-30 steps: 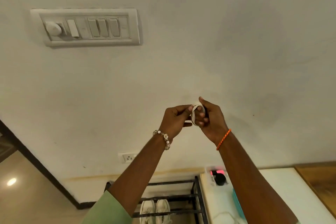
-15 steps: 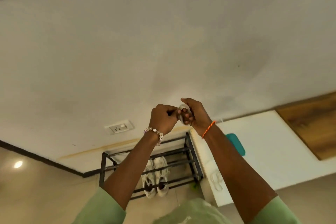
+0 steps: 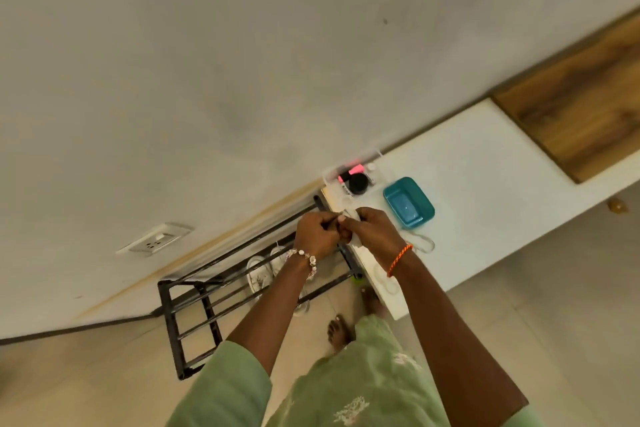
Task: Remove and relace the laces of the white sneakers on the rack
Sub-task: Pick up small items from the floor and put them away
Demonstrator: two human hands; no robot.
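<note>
My left hand [image 3: 317, 234] and my right hand [image 3: 372, 230] meet in front of me, and both pinch a small coil of white shoelace [image 3: 353, 215] between their fingers. Below them a black metal shoe rack [image 3: 194, 302] stands against the wall. The pair of white sneakers [image 3: 259, 276] sits on it, partly hidden behind my left forearm. Two more loops of white lace [image 3: 424, 243] lie on the white counter [image 3: 485, 156] to the right of the rack.
On the counter stand a teal tray [image 3: 408, 201] and a clear organiser with a black jar [image 3: 356, 182] and pink item. A wooden panel [image 3: 581, 114] lies farther right. A wall socket [image 3: 156, 239] is left of the rack. My bare feet [image 3: 341, 331] are on the tiled floor.
The view has tilted down from the wall and switch panel to the rack, counter and floor. My hands stay together on the lace coil, now bunched smaller between the fingers.
</note>
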